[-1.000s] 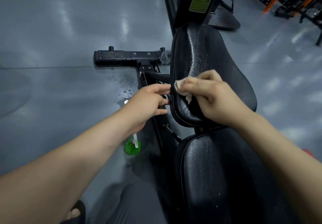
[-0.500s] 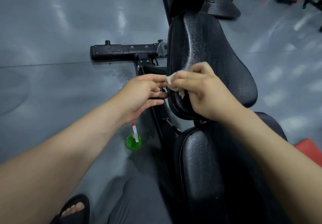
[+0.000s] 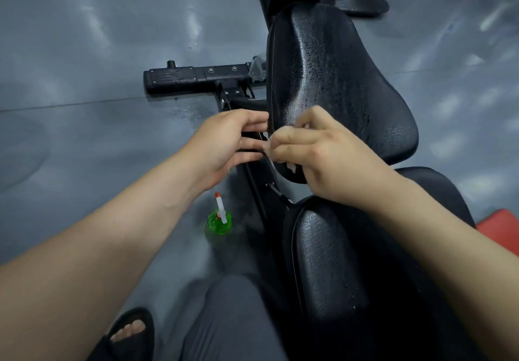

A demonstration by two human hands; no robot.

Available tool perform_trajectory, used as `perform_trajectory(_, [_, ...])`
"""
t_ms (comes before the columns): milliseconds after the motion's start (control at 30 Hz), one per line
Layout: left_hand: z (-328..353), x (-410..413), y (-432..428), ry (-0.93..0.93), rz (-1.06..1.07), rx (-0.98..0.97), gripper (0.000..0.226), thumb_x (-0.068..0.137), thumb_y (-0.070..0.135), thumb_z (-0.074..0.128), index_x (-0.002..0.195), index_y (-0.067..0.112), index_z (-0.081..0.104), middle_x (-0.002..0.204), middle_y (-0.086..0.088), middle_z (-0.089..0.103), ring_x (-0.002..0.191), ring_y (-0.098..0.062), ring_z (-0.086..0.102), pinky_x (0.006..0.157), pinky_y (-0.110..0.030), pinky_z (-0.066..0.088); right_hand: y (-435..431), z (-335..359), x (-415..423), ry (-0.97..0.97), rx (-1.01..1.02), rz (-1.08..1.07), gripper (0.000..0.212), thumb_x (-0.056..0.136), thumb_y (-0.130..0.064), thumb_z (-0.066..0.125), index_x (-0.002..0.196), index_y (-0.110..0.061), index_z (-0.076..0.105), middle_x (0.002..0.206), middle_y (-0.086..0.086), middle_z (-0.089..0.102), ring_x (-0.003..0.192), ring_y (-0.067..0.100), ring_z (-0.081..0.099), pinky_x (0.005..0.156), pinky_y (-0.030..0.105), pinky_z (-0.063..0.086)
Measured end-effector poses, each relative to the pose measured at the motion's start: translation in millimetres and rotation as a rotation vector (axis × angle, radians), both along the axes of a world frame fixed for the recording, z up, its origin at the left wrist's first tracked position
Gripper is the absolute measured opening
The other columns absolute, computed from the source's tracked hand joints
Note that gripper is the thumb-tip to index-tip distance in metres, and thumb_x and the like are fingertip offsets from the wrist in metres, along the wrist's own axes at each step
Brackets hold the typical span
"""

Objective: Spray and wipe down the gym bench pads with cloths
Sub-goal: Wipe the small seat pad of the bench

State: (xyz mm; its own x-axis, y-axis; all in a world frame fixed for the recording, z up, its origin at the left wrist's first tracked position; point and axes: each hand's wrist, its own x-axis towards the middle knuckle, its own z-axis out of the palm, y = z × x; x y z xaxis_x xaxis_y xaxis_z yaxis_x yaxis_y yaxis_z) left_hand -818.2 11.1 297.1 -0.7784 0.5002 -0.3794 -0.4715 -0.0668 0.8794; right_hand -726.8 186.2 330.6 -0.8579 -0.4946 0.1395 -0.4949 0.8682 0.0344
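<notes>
A black bench back pad, beaded with spray droplets, runs away from me; the black seat pad lies nearer. My right hand grips a small white cloth and presses it against the back pad's lower left edge. Most of the cloth is hidden under the fingers. My left hand sits just left of that edge, its straight fingers touching the pad's side close to the cloth. A green spray bottle with a white and red nozzle stands on the floor below my left hand.
The bench's black steel foot bar and frame lie on the grey floor to the left. My leg and sandalled foot are at the bottom. A red object shows at the right edge. More equipment stands at the top right.
My right hand has slid the cloth down and left along the pad's edge. My left hand has stayed beside it. The view has tipped down, showing more of my leg and foot.
</notes>
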Motion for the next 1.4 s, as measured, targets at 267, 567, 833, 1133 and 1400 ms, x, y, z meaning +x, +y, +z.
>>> perform_trajectory(267, [-3.8, 2.0, 3.9, 0.120, -0.033, -0.093, 0.022, 0.100, 0.011, 0.054, 0.112, 0.024, 0.068, 0.111, -0.001, 0.069, 0.086, -0.019, 0.065, 0.085, -0.036, 0.059, 8.6, 8.3, 19.3, -0.062, -0.010, 0.092, 0.050, 0.093, -0.003, 0.034, 0.114, -0.018, 0.077, 0.122, -0.014, 0.069, 0.098, 0.028, 0.056, 0.089, 0.040, 0.049])
perform_trajectory(567, [-18.3, 7.4, 20.1, 0.289, 0.006, -0.133, 0.022, 0.094, 0.028, 0.072, 0.108, 0.031, 0.056, 0.110, 0.005, 0.060, 0.087, -0.009, 0.060, 0.074, -0.031, 0.056, 67.7, 15.2, 59.2, -0.007, -0.139, -0.120, 0.040, 0.091, 0.009, 0.045, 0.106, -0.008, 0.078, 0.121, -0.008, 0.070, 0.100, 0.031, 0.061, 0.096, 0.036, 0.049])
perform_trajectory(833, [-23.3, 12.8, 24.5, 0.310, 0.049, -0.108, 0.027, 0.093, 0.024, 0.073, 0.111, 0.030, 0.054, 0.114, 0.006, 0.056, 0.100, -0.011, 0.062, 0.078, -0.033, 0.057, 24.6, 1.9, 52.5, -0.004, -0.186, -0.006, 0.040, 0.094, 0.010, 0.052, 0.116, -0.013, 0.076, 0.124, -0.008, 0.070, 0.104, 0.032, 0.058, 0.100, 0.038, 0.047])
perform_trajectory(1133, [-22.4, 11.9, 21.1, 0.299, 0.039, -0.131, 0.028, 0.094, 0.026, 0.072, 0.116, 0.031, 0.056, 0.119, 0.005, 0.056, 0.102, -0.010, 0.062, 0.081, -0.033, 0.058, 34.2, 6.4, 50.1, 0.067, -0.205, -0.119, 0.035, 0.095, 0.007, 0.052, 0.109, -0.013, 0.077, 0.122, -0.008, 0.070, 0.101, 0.030, 0.057, 0.097, 0.036, 0.048])
perform_trajectory(1400, [-17.6, 11.1, 15.3, 0.270, -0.004, -0.115, 0.024, 0.100, 0.012, 0.057, 0.121, 0.023, 0.061, 0.107, 0.002, 0.063, 0.085, -0.013, 0.060, 0.079, -0.033, 0.057, 53.1, 9.7, 27.7, 0.201, -0.196, -0.281, 0.031, 0.099, 0.002, 0.054, 0.107, -0.015, 0.079, 0.115, -0.007, 0.073, 0.095, 0.034, 0.057, 0.091, 0.038, 0.050])
